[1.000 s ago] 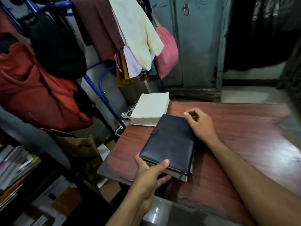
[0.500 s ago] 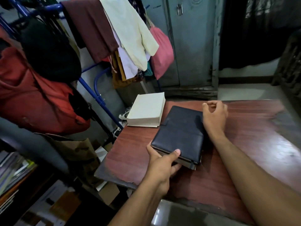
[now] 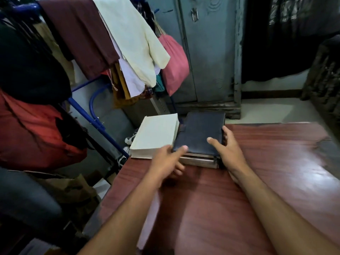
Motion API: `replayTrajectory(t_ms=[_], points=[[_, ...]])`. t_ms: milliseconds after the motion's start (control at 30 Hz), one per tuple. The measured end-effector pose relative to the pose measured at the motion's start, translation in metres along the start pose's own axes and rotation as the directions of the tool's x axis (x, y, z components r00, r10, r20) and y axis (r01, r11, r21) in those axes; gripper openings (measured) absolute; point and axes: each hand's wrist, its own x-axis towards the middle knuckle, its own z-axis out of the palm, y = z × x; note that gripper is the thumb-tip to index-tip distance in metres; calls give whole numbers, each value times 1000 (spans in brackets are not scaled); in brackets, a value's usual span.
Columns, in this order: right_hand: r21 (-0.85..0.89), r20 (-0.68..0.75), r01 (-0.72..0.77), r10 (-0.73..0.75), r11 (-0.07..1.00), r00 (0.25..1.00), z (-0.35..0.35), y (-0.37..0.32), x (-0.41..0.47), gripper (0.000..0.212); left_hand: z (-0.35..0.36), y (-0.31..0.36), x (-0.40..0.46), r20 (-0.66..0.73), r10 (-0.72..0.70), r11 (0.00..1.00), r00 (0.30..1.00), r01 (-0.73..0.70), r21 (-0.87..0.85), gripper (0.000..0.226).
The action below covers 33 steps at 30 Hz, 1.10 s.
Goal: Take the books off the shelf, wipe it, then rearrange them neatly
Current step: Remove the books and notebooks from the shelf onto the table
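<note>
A head-worn camera looks down at a reddish-brown wooden tabletop [image 3: 239,199] with two bare forearms reaching forward across it. At the far left corner of the tabletop lie two books side by side, their long edges touching or nearly so.

The left one is a thick cream book [image 3: 155,136], lying flat with its page block facing the viewer; its outer edge sits at the tabletop's left edge. No title or writing can be read on it.

The right one is a dark book [image 3: 199,133] with a leather-like cover and a small tab on its left edge. It rests on at least one more book or pad, whose pale edges show beneath its near end; how many lie under it is hard to tell. Its far end reaches the tabletop's back edge. No label or lettering is legible on the cover.

The left hand [image 3: 168,161] grasps the near left corner of the dark book, thumb on top, fingers curled underneath. The right hand [image 3: 227,150] holds its right edge, thumb lying on the cover, fingers wrapped round the side.

To the left stands a blue metal rack [image 3: 95,122] hung with clothes [image 3: 128,43] in maroon, cream, pink, red and black. Behind the table is a grey-green metal cupboard [image 3: 207,61] with a small latch. A dark curtain [image 3: 285,34] hangs at the right.
</note>
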Motion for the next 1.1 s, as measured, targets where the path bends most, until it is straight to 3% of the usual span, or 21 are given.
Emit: replayTrajectory(t_ms=[33, 67, 100, 133, 233, 300, 400, 633, 867, 967, 1033, 1100], points=[[-28, 57, -6, 8, 1000, 998, 0, 2, 0, 98, -12, -6, 6, -199, 133, 984, 971, -105, 143, 21], [-73, 125, -7, 16, 997, 992, -1, 1, -1, 110, -22, -14, 11, -377, 293, 935, 879, -181, 304, 12], [-124, 189, -2, 25, 992, 982, -1, 2, -3, 119, -29, -23, 16, -449, 434, 864, 781, -221, 451, 14], [-166, 242, 14, 27, 986, 970, -2, -1, -4, 126, -32, -32, 21, -427, 523, 789, 738, -230, 570, 31], [-286, 340, 67, 36, 956, 940, -10, -5, -5, 138, -33, -60, 41, -157, 459, 638, 874, -201, 744, 71], [-361, 362, 110, 31, 926, 932, -13, -5, -4, 140, -29, -75, 49, -75, 442, 638, 894, -254, 727, 73], [-415, 339, 169, -21, 894, 941, -12, -5, -3, 132, -31, -81, 53, -131, 545, 665, 828, -332, 669, 70], [-390, 314, 237, -113, 890, 943, -4, 2, -4, 115, -43, -84, 53, -136, 558, 689, 819, -365, 627, 68], [-416, 311, 240, -111, 877, 944, 0, 6, -1, 114, -68, -91, 55, -54, 566, 688, 823, -436, 580, 71], [-409, 286, 238, -124, 881, 950, 3, 7, -3, 114, -69, -93, 51, -190, 589, 716, 786, -398, 573, 76], [-404, 268, 233, -129, 885, 955, 5, 7, -3, 113, -76, -94, 52, -444, 422, 875, 790, -226, 428, 86], [-401, 257, 234, -137, 885, 957, 7, 7, -3, 112, -83, -92, 56, -535, 140, 982, 833, -47, 184, 96]])
